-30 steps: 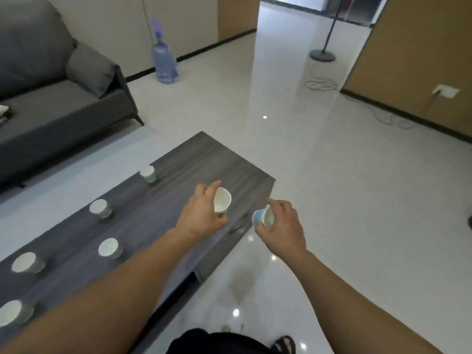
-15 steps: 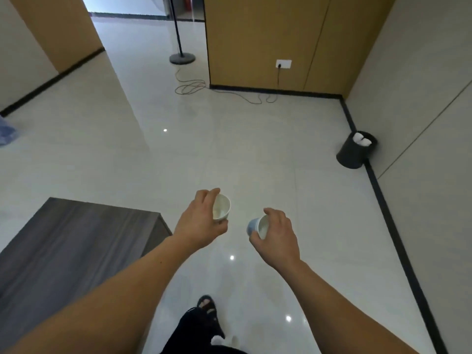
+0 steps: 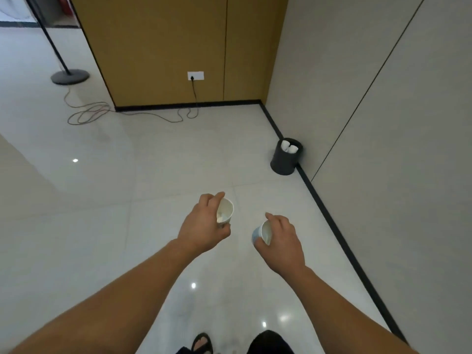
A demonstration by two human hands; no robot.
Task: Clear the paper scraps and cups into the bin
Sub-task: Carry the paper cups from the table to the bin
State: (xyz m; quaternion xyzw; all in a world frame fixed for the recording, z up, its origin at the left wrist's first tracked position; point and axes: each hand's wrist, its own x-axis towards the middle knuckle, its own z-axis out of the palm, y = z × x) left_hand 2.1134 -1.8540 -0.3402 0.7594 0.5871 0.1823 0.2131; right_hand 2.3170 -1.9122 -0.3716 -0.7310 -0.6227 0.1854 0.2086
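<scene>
The left hand [image 3: 204, 226] is wrapped around a white paper cup [image 3: 226, 212] whose mouth tips forward and to the right, and something pale, perhaps a paper scrap, seems to sit inside it, though it is too small to be sure. The right hand [image 3: 281, 238] grips a second cup with a bluish outside [image 3: 261, 232], tilted so its opening faces left toward the other hand. Both cups are carried in the air above the pale tiled floor [image 3: 127, 200], apart from each other. The black bin [image 3: 284, 159] stands ahead and to the right, in the corner against the grey wall [image 3: 383, 123], well apart from the hands, with a couple of white cups already showing above its rim. The step in hand looks like the walk to the bin, so the risks lie in the carry and the drop. With both cups tilted, anything loose inside could slide out onto the floor along the way. The bin's mouth looks narrow and already partly filled, so a cup tossed from a distance could hit the rim or bounce off the cups inside and roll away. The floor is glossy, and the sandalled foot [image 3: 201, 343] at the bottom edge might slip on a hurried step. A loose cable [image 3: 86, 116] lies coiled on the floor far left, off the likely path.
</scene>
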